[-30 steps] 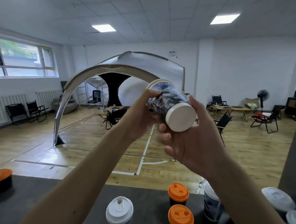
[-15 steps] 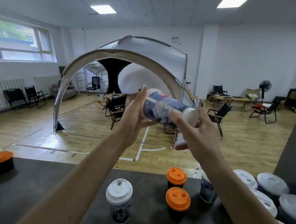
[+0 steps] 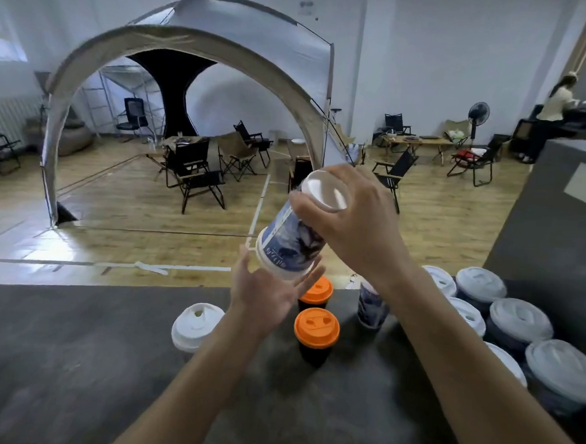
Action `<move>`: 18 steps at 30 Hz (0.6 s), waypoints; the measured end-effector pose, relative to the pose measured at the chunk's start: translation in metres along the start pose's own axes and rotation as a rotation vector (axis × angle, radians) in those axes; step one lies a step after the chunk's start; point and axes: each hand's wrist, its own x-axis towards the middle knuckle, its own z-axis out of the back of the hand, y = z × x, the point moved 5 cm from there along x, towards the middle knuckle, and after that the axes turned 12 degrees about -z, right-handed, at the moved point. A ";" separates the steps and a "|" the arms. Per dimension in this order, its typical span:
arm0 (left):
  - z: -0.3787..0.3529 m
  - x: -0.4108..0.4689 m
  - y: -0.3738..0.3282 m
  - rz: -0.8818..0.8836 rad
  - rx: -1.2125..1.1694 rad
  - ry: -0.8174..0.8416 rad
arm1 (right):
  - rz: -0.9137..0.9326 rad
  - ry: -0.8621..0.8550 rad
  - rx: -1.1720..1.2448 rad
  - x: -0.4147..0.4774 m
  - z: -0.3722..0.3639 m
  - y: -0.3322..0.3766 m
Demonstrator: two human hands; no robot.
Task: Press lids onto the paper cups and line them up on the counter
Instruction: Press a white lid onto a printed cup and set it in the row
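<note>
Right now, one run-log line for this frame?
paper cup: tilted, in air | right hand: grips its upper end | left hand: open, just under its lower end

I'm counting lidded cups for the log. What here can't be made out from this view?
Held cup in the right hand: its mouth faces away in the head view, so lid unclear.
Printed cup behind the right forearm: head view, forearm hides its top.
White-lidded cups at right: head view, frame edge cuts the row.
</note>
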 end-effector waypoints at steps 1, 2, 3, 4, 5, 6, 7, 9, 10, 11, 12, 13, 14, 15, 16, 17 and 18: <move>0.000 0.000 -0.002 -0.034 0.029 -0.042 | 0.005 0.046 -0.034 -0.001 -0.002 0.002; -0.005 -0.001 -0.001 -0.054 0.058 -0.037 | 0.008 0.082 -0.069 -0.002 -0.004 0.003; -0.010 -0.003 0.000 -0.072 0.103 -0.014 | 0.003 0.094 -0.093 -0.004 -0.001 0.002; -0.014 -0.002 -0.001 -0.095 0.190 0.014 | -0.008 0.100 -0.108 -0.005 0.006 0.000; -0.019 -0.001 -0.004 -0.147 0.296 0.066 | -0.026 0.120 -0.126 -0.009 0.014 -0.003; -0.025 -0.004 -0.011 -0.216 0.360 0.098 | -0.056 0.161 -0.162 -0.016 0.023 -0.007; -0.028 -0.003 -0.015 -0.254 0.407 0.159 | -0.090 0.218 -0.216 -0.028 0.030 -0.014; -0.032 -0.003 -0.024 -0.323 0.519 0.216 | -0.142 0.306 -0.327 -0.061 0.038 -0.030; -0.037 -0.009 -0.027 -0.380 0.608 0.245 | -0.154 0.324 -0.347 -0.079 0.038 -0.037; -0.037 -0.011 -0.022 -0.424 0.720 0.305 | -0.164 0.328 -0.342 -0.096 0.033 -0.047; -0.038 -0.015 -0.012 -0.455 0.828 0.387 | -0.188 0.322 -0.327 -0.109 0.027 -0.060; -0.038 -0.019 -0.002 -0.472 0.928 0.455 | -0.228 0.312 -0.310 -0.119 0.019 -0.075; -0.039 -0.023 0.009 -0.474 1.017 0.533 | -0.283 0.298 -0.290 -0.129 0.011 -0.094; -0.039 -0.026 0.021 -0.453 1.081 0.602 | -0.338 0.267 -0.266 -0.137 0.003 -0.114; -0.036 -0.024 0.031 -0.423 1.118 0.637 | -0.392 0.224 -0.234 -0.144 -0.006 -0.134; -0.032 -0.021 0.038 -0.402 1.131 0.636 | -0.447 0.182 -0.187 -0.152 -0.015 -0.154; -0.027 -0.017 0.042 -0.393 1.146 0.613 | -0.506 0.144 -0.121 -0.159 -0.024 -0.172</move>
